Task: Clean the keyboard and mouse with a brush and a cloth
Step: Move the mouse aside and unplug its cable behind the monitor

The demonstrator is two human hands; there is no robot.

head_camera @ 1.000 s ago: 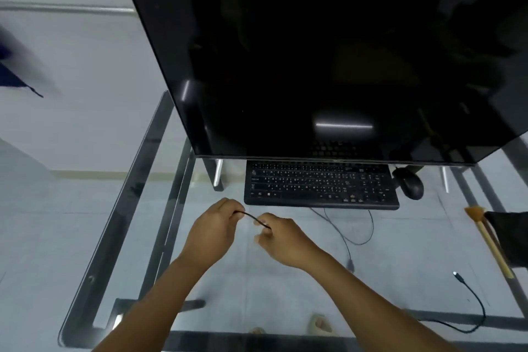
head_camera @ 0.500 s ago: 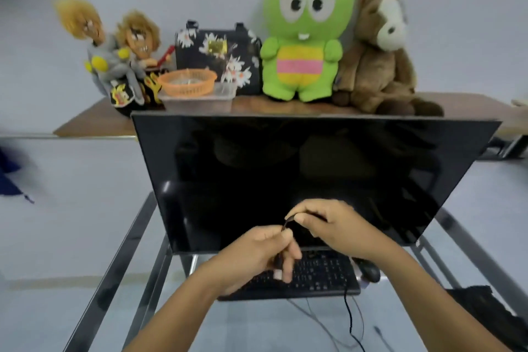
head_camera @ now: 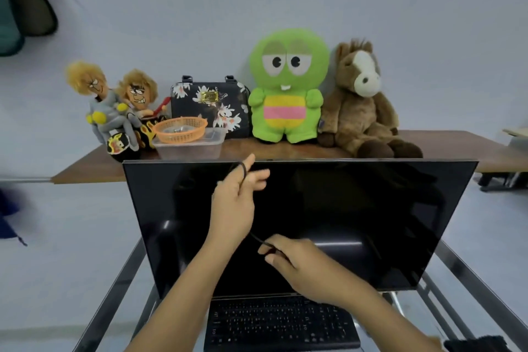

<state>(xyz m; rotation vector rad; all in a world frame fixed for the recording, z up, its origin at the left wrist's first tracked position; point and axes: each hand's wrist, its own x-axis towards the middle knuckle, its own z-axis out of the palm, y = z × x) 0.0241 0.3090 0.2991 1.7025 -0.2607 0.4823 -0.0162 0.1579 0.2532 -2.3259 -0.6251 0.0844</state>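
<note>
A black keyboard [head_camera: 281, 323] lies on the glass desk at the bottom of the head view, below the dark monitor [head_camera: 357, 223]. My left hand [head_camera: 235, 203] is raised in front of the screen's top edge and pinches a thin black cable [head_camera: 254, 237]. My right hand [head_camera: 300, 266] sits lower, in front of the screen, and grips the same cable near its other part. The cable runs between both hands. A black cloth [head_camera: 474, 344] shows at the bottom right corner. The mouse and the brush are out of sight.
Behind the monitor a brown shelf [head_camera: 443, 143] carries two dolls [head_camera: 120, 114], an orange basket [head_camera: 180, 128] in a clear tub, a floral bag [head_camera: 211, 106], a green plush [head_camera: 288, 86] and a brown horse plush [head_camera: 363, 103]. Metal desk rails [head_camera: 114, 294] run along both sides.
The view has tilted up from the desk to the shelf. My left hand rose toward the monitor's top edge with the cable, and my right hand dropped lower, drawing the cable out between them.
</note>
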